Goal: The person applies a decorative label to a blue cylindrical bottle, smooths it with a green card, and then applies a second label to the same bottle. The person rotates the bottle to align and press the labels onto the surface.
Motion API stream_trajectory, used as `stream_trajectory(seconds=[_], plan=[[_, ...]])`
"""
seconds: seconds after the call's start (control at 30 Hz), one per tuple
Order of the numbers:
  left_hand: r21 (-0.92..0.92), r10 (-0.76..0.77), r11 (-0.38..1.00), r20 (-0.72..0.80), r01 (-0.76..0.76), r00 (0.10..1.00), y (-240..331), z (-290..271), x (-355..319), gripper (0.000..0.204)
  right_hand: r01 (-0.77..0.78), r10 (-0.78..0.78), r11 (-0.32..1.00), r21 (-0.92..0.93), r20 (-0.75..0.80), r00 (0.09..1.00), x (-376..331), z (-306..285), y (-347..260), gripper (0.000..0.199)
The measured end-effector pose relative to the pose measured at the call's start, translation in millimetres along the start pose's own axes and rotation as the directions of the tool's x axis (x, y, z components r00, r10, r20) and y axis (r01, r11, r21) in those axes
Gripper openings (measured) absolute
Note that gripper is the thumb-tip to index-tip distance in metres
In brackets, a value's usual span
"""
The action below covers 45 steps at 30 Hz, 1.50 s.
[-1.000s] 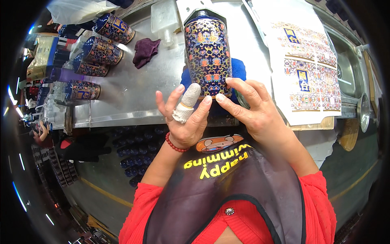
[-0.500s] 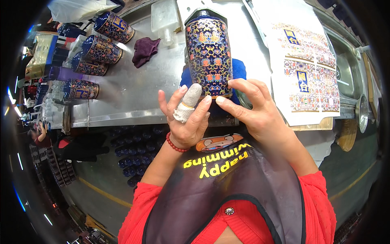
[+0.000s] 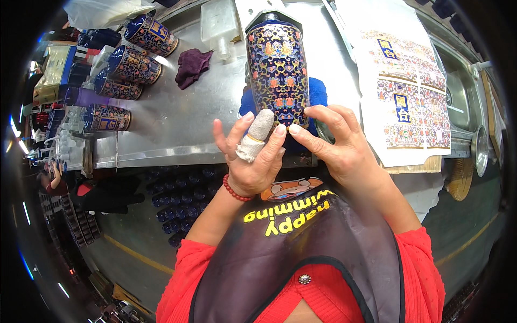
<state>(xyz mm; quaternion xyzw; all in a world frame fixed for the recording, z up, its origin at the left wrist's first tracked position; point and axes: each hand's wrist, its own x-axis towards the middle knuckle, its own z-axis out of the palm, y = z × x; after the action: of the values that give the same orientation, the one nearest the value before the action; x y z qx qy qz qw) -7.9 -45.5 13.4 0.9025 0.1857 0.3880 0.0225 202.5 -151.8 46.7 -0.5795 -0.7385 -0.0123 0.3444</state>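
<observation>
A dark blue bottle (image 3: 277,70) with a colourful floral pattern lies tilted on a blue towel (image 3: 318,92), its wide base toward me. Over my left index finger sits a pale cloth finger cover (image 3: 261,125), its tip against the lower left of the bottle. My left hand (image 3: 250,161) has its fingers spread, thumb at the base edge. With thumb at the base and index finger on the right side, my right hand (image 3: 339,140) grips the bottle's lower end. The exact contact under the fingertips is partly hidden.
Sheets of printed floral labels (image 3: 401,107) lie on the right, beside a metal sink (image 3: 458,97). A purple cloth (image 3: 192,67) and a clear plastic container (image 3: 219,24) rest on the metal table (image 3: 161,134). Several patterned bottles (image 3: 134,64) stand at the left.
My left hand has shifted slightly right, and its covered finger now sits closer against the bottle. The bottle has moved very slightly right; my right hand stays nearly in place.
</observation>
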Motion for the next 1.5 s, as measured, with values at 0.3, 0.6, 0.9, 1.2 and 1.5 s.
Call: stream_trajectory(seconds=[0.3, 0.6, 0.9, 1.2, 1.5], plan=[[0.005, -0.002, 1.0, -0.02, 0.002, 1.0, 3.3, 2.3, -17.0, 0.042, -0.042, 0.05, 0.993, 0.113, -0.072, 0.996, -11.4, 16.6, 13.0, 0.06], [0.037, 0.145, 0.989, -0.039, -0.144, 0.989, 9.5, 4.5, 5.2, 0.025, -0.046, 0.097, 0.968, 0.247, -0.196, 0.976, -13.1, 15.0, 29.8, 0.041], [-0.122, -0.302, 0.944, 0.054, 0.307, 0.952, 0.3, 5.3, 14.0, 0.081, 0.089, -0.188, 0.938, 0.336, 0.272, 0.944, 115.7, -35.0, 46.7, 0.02], [-0.028, -0.279, 0.958, 0.11, 0.284, 0.954, -8.8, 4.6, 25.1, 0.085, 0.217, -0.293, 0.912, 0.349, 0.183, 0.938, 123.4, -31.7, 34.8, 0.016], [-0.082, -0.281, 0.952, 0.148, 0.295, 0.948, -13.6, 7.6, 17.1, 0.092, 0.257, -0.346, 0.918, 0.303, 0.291, 0.892, 112.1, -36.8, 35.6, 0.017]])
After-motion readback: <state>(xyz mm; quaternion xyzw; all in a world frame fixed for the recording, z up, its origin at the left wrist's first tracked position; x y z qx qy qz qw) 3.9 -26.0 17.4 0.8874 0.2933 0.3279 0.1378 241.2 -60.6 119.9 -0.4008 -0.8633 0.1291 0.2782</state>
